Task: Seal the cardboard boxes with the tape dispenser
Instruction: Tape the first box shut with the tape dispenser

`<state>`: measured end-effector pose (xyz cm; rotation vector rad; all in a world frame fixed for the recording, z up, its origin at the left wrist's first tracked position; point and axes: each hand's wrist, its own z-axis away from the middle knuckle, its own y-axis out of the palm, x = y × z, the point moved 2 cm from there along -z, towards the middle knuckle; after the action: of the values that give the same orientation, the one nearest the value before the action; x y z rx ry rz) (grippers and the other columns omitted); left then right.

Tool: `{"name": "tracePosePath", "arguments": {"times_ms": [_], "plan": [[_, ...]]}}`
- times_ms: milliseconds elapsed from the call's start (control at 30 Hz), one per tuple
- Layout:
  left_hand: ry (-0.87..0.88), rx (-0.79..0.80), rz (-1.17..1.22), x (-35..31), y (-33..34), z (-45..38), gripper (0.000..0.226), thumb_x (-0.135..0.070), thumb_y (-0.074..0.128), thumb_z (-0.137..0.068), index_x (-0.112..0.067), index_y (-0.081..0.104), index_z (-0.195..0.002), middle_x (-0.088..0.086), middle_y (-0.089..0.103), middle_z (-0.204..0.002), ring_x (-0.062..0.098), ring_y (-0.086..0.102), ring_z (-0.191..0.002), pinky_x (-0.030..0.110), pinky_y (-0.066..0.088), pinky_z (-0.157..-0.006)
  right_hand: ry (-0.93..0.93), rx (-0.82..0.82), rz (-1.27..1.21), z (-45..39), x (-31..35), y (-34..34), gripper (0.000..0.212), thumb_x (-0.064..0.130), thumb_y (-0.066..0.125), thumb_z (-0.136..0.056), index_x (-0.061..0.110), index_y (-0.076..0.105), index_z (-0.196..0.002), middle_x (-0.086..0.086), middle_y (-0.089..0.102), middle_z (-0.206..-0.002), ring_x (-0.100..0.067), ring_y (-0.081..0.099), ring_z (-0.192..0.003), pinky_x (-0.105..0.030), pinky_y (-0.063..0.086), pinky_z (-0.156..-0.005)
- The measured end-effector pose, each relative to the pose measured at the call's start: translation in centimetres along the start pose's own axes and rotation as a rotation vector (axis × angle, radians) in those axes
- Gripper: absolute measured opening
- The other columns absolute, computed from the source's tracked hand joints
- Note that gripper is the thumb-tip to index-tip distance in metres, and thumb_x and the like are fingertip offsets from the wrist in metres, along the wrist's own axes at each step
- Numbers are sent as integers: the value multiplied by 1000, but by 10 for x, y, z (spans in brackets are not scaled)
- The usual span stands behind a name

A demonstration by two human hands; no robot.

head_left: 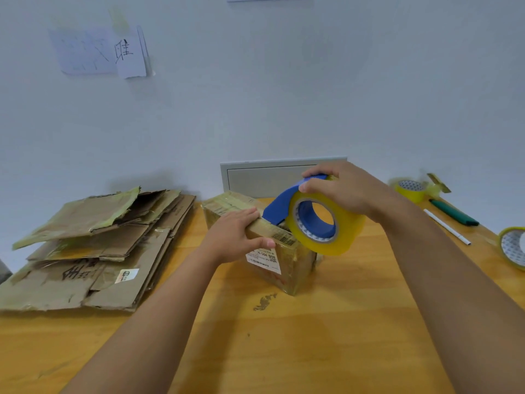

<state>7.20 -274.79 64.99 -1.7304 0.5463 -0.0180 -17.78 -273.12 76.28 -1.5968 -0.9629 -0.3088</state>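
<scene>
A small cardboard box (pixel 287 268) with old tape and a white label stands on the wooden table (pixel 284 336), one corner toward me. My left hand (pixel 235 237) grips its top left edge, fingers over the top and thumb on the near side. My right hand (pixel 341 189) grips the blue tape dispenser (pixel 284 203) from above; its yellow tape roll (pixel 326 226) faces me. The dispenser's front end rests on the box's top beside my left fingers. The box's far side is hidden.
A pile of flattened cardboard boxes (pixel 93 251) lies at the left. At the right are two more yellow tape rolls (pixel 410 190) (pixel 512 247), a green pen (pixel 453 211) and a white pen (pixel 446 226). A grey panel (pixel 255 177) leans on the wall behind.
</scene>
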Motion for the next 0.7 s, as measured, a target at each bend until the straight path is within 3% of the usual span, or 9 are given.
{"name": "tracePosePath", "arguments": {"times_ms": [100,200,267,333,467,567,700], "plan": [[31,12,-57,-3,1,-1,98,-89,42,-76,-30,33,-153,-7,34,-158,16,30,-144,41,23,-119,2,-53,12,15,-8,5,26,51,64,-88,43,63,-113,22,59,-107,-5,55,-97,-16,37,-73],[107,-41,-49,-10,4,8,90,-86,36,-83,-34,24,-156,-9,24,-162,14,16,-150,36,10,-121,-4,-123,20,20,-10,11,33,51,61,-90,40,62,-121,17,58,-109,-7,54,-95,-13,37,-70],[149,-54,-2,-22,9,12,89,-89,38,-80,-38,29,-152,-15,34,-155,11,29,-142,37,23,-119,0,-151,10,20,-10,11,34,51,61,-89,39,63,-121,16,59,-110,-10,55,-97,-13,37,-68],[126,-53,42,-35,15,12,89,-92,45,-74,-36,40,-142,-17,48,-133,6,43,-119,35,39,-106,6,-157,9,18,-9,12,34,52,61,-89,38,64,-121,15,60,-108,-10,55,-97,-13,37,-67],[72,-119,95,-38,18,10,82,-92,46,-70,-31,50,-124,-14,55,-108,6,48,-98,32,44,-92,14,-125,14,17,-7,11,37,54,61,-88,39,63,-122,17,58,-106,-6,55,-92,-14,37,-68],[78,-113,82,-35,17,7,79,-93,45,-69,-30,53,-115,-12,58,-101,8,51,-93,35,46,-88,20,-95,10,20,-10,6,37,55,62,-88,39,63,-121,18,58,-108,-4,55,-93,-14,37,-71],[103,-112,79,-35,16,6,75,-90,46,-74,-35,52,-125,-16,60,-112,6,53,-102,36,45,-95,33,-97,-15,31,-17,4,33,54,64,-87,41,63,-118,19,59,-110,-5,56,-98,-20,40,-77]]}}
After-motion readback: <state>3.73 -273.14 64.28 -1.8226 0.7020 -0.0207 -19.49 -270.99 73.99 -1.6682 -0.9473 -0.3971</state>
